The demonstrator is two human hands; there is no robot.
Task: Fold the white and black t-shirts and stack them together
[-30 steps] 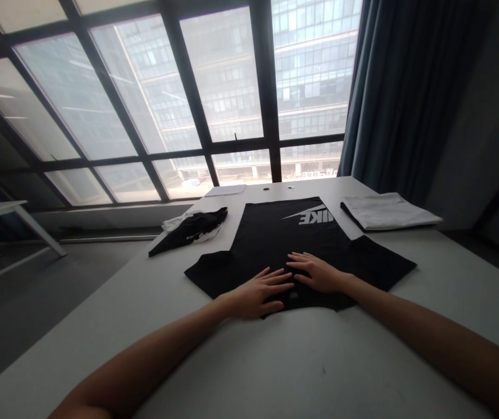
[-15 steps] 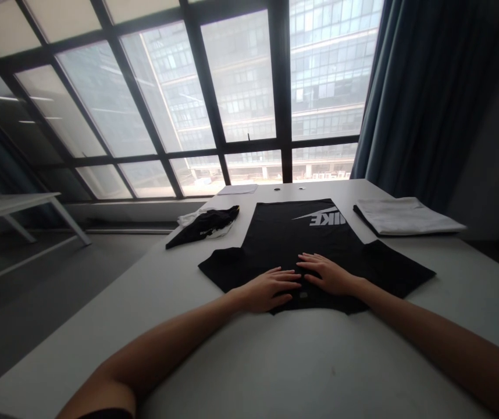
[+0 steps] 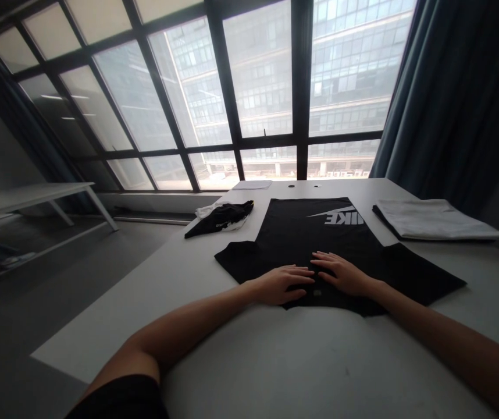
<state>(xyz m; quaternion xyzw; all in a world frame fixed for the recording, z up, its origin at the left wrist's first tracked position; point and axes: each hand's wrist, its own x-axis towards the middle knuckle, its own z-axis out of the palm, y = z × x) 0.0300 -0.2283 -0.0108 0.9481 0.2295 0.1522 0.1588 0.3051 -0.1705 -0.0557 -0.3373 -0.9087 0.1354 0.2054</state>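
Note:
A black T-shirt (image 3: 293, 233) lies spread flat on the white table (image 3: 188, 279), its collar toward me and both sleeves out to the sides. White NIKE lettering with a swoosh (image 3: 343, 217) shows upside down near its far right edge. My left hand (image 3: 282, 284) rests flat on the shirt near the collar, fingers stretched out to the right. Just beside it, my right hand (image 3: 343, 273) also lies flat on the cloth with its fingers apart. The fingertips of the two hands almost meet above a small collar label (image 3: 317, 293). Neither hand grips anything.
Crumpled black and white clothing (image 3: 221, 218) lies on the table's left side. At the right is a folded white cloth (image 3: 437, 218) over something dark. A paper sheet (image 3: 252, 184) sits at the far edge. Another table (image 3: 35, 195) stands left; a curtain (image 3: 445, 116) hangs right.
My view has turned slightly left, so everything appears shifted to the right. Both hands stay flat on the T-shirt in nearly the same place.

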